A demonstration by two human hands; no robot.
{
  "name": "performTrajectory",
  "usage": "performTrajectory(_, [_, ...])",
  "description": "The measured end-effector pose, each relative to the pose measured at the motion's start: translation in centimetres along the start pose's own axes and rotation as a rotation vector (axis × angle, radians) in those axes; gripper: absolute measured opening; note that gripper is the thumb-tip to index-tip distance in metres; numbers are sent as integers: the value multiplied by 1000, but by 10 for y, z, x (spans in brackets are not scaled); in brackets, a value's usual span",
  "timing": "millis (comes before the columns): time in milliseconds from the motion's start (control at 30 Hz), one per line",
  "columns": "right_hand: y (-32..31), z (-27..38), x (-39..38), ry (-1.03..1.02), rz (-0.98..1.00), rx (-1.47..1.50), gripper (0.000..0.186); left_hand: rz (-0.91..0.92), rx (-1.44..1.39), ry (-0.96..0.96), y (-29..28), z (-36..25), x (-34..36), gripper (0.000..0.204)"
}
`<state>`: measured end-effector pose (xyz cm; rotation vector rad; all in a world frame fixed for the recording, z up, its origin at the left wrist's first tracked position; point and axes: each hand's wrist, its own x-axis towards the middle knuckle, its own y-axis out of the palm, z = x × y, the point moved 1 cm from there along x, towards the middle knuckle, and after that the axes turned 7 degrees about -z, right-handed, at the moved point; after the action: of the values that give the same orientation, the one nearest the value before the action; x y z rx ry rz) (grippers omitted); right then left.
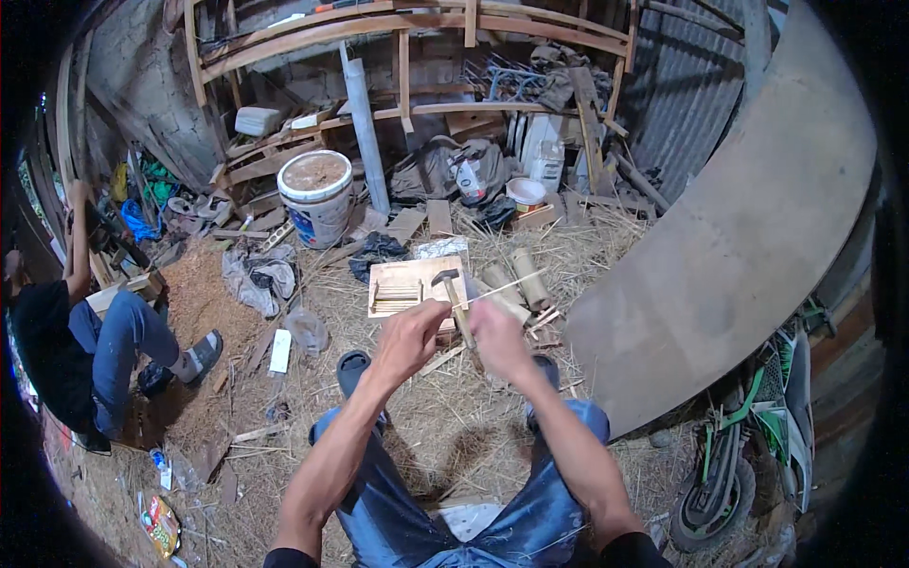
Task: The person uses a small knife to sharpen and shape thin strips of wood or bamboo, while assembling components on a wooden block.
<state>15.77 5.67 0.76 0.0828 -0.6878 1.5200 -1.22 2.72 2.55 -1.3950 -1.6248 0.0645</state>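
Note:
My left hand (409,333) is closed around a thin pale wooden stick (512,282), which extends up to the right. Beside it, my right hand (499,341) is at the stick, its fingers smeared by motion. A hammer (446,279) with a dark head and wooden handle is between and behind my hands. A light wooden board (388,275) with several short slats on it lies just beyond them. Short pale cylindrical pieces (528,275) lie to its right on the straw.
A co-worker (52,350) sits at far left, an arm raised. A white bucket (312,194) stands at back left, below wooden racks (417,21). A large curved panel (739,237) fills the right side, above a green two-wheeler (757,426). Straw and scraps cover the ground.

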Motion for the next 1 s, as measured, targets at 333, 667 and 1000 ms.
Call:
performTrajectory(333, [-3, -5, 3, -70, -165, -42, 48, -89, -147, -9, -8, 6, -8, 22])
performTrajectory(667, [11, 15, -2, -61, -20, -18, 47, -102, -250, -50, -5, 14, -12, 22])
performTrajectory(1000, [-1, -7, 1, -76, -56, 25, 37, -68, -186, -65, 0, 22, -12, 18])
